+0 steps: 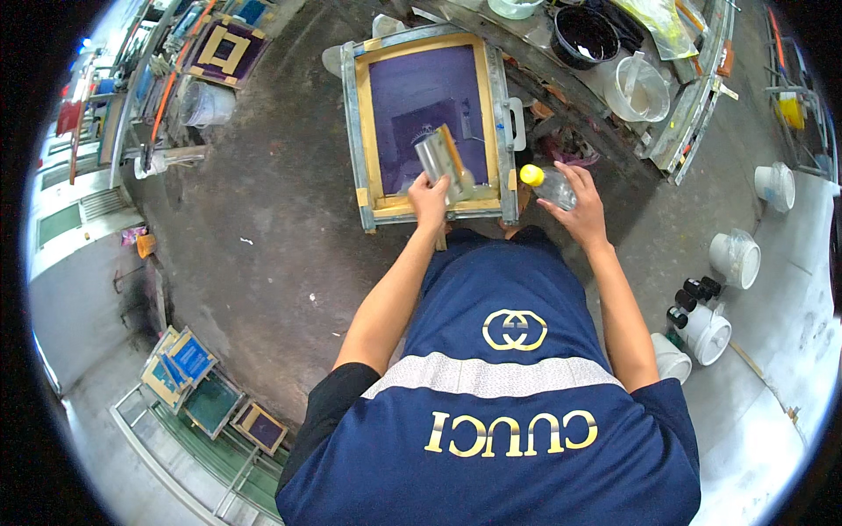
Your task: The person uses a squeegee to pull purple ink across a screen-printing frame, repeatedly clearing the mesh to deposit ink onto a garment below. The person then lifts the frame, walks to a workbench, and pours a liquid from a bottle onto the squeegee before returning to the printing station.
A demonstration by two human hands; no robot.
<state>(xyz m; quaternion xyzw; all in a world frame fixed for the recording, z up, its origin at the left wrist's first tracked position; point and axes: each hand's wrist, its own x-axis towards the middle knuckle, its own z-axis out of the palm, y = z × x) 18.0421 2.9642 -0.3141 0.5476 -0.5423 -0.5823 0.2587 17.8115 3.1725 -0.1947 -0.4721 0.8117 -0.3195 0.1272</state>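
Observation:
My left hand [429,200] is closed around a shiny silver metal piece [436,151] with a brownish edge; blur hides its exact kind. That piece is over the lower middle of a screen-printing frame [360,188], which has purple mesh and yellowish tape along its inner border. Just right of the frame, my right hand [579,210] grips a clear plastic bottle [556,190] by its side. The bottle is tilted, and its yellow cap [531,175] points left toward the frame. A darker rectangle and small marks show on the mesh.
Right of the frame, a bench [675,140] carries a black tub [586,37] and a clear bucket [637,88]. White lidded buckets [735,259] line the right wall. More framed screens [211,403] lean at lower left; a rack [140,96] stands at upper left.

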